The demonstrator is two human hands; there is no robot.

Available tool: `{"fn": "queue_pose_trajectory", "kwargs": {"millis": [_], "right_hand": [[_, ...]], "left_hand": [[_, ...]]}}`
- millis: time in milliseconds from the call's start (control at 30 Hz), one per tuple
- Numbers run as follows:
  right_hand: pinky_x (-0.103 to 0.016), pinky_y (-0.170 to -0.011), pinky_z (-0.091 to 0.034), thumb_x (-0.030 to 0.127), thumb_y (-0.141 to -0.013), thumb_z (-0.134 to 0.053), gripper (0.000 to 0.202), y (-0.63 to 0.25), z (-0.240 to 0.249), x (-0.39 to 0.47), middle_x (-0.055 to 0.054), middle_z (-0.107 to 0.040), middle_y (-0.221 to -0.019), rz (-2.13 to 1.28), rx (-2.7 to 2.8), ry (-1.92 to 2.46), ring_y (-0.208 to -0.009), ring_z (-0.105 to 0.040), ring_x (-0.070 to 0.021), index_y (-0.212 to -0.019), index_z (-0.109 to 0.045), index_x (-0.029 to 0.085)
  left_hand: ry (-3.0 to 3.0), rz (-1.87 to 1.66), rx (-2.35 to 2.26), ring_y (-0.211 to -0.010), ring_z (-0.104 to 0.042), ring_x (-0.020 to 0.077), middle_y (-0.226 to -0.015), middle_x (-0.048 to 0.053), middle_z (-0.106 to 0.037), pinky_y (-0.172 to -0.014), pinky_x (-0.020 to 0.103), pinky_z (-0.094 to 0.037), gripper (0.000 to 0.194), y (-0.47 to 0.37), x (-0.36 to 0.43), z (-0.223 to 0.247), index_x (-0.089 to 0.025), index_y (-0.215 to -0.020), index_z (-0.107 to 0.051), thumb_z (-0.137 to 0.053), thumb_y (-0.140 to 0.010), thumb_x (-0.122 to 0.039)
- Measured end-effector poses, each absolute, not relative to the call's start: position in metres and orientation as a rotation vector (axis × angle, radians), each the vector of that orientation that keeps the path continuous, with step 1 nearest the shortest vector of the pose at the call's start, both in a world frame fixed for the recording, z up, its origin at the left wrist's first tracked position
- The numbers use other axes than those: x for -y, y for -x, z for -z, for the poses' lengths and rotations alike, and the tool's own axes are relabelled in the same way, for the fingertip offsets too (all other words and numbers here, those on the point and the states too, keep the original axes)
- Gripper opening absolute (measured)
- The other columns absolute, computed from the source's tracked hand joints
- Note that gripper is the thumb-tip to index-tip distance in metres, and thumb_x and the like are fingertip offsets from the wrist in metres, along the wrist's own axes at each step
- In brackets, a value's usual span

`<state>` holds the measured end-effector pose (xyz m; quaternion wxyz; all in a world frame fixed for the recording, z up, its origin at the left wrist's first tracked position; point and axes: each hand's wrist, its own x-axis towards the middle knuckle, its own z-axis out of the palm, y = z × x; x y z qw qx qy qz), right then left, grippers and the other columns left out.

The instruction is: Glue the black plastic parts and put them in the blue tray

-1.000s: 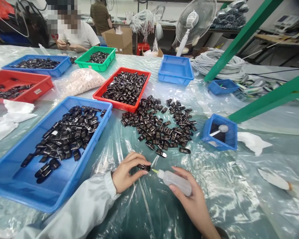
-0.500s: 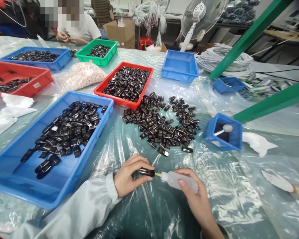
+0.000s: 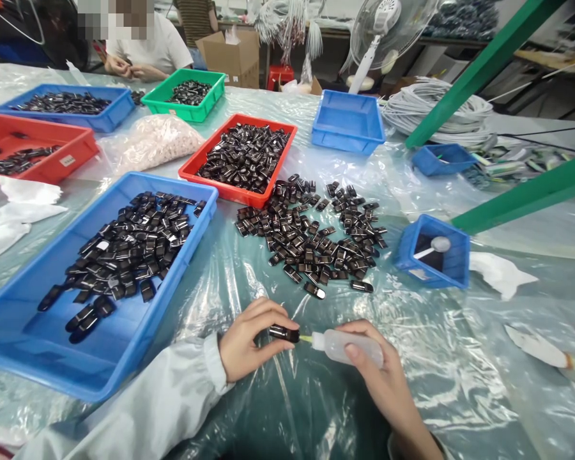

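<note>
The yellow-green nozzle [image 3: 306, 338] now seems to meet the end of the black part [image 3: 282, 333], where a slight gap showed a second ago, so work at that end appears under way. The left hand [image 3: 246, 342] pinches the part over the desk [image 3: 460, 364], near the loose pile [image 3: 316, 249]; the right hand [image 3: 381, 370] is wrapped around the translucent bottle [image 3: 335, 347]

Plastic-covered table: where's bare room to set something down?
Bare plastic sheeting lies between the right hand and the white tissue, and between the left hand and the large blue tray. It's crowded where loose black casings spread beside the filled red tray.
</note>
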<state>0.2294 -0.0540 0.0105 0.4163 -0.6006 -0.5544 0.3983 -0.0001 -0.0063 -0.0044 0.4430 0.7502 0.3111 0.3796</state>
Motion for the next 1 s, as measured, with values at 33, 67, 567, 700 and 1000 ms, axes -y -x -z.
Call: {"fn": "queue_pose_trajectory", "kwargs": {"millis": [33, 67, 567, 700, 1000], "right_hand": [[-0.021, -0.049, -0.049, 0.049, -0.081, -0.060, 0.027, -0.2297, -0.0112, 0.0533, -0.002, -0.067, -0.069, -1.004, 1.396, 1.512, -0.056, -0.063, -0.0166, -0.079, -0.064, 0.022], [-0.021, -0.048, -0.049, 0.049, -0.081, -0.060, 0.028, -0.2300, -0.0117, 0.0527, -0.002, -0.067, -0.068, -1.008, 1.399, 1.516, -0.055, -0.063, -0.0169, -0.079, -0.064, 0.022], [-0.022, -0.047, -0.048, 0.038, -0.078, -0.063, 0.016, -0.2319, -0.0133, 0.0494, -0.001, -0.067, -0.067, -0.992, 1.433, 1.526, -0.054, -0.062, -0.0167, -0.078, -0.064, 0.022], [-0.022, -0.049, -0.049, 0.034, -0.076, -0.064, 0.011, -0.2308, -0.0138, 0.0495, 0.000, -0.068, -0.069, -0.966, 1.438, 1.524, -0.056, -0.063, -0.0166, -0.078, -0.064, 0.023], [-0.023, -0.048, -0.050, 0.031, -0.076, -0.063, 0.009, -0.2300, -0.0137, 0.0503, -0.001, -0.069, -0.070, -0.936, 1.449, 1.534, -0.056, -0.064, -0.0177, -0.080, -0.063, 0.023]], "left_hand": [[-1.860, -0.938, -0.773, -0.091, -0.056, 0.0196, -0.095, 0.008, -0.062, -0.083, 0.033, -0.044, 0.018, 0.0001, 0.0066, 0.0042, -0.018, -0.103, -0.064, -0.061, -0.088, -0.029], [-1.859, -0.934, -0.775, -0.091, -0.056, 0.0199, -0.095, 0.008, -0.062, -0.083, 0.034, -0.044, 0.018, 0.0000, 0.0069, 0.0041, -0.019, -0.103, -0.064, -0.061, -0.088, -0.030], [-1.864, -0.854, -0.794, -0.094, -0.055, 0.0207, -0.099, 0.008, -0.060, -0.084, 0.035, -0.045, 0.022, 0.0002, 0.0096, 0.0061, -0.021, -0.111, -0.060, -0.057, -0.090, -0.028], [-1.880, -0.798, -0.788, -0.097, -0.054, 0.0206, -0.104, 0.008, -0.057, -0.085, 0.034, -0.045, 0.030, 0.0012, 0.0099, 0.0088, -0.023, -0.121, -0.056, -0.055, -0.091, -0.027], [-1.836, -0.745, -0.854, -0.086, -0.057, 0.0201, -0.096, 0.007, -0.062, -0.078, 0.034, -0.047, 0.028, -0.0006, 0.0108, 0.0090, -0.021, -0.116, -0.058, -0.054, -0.092, -0.032]]}}
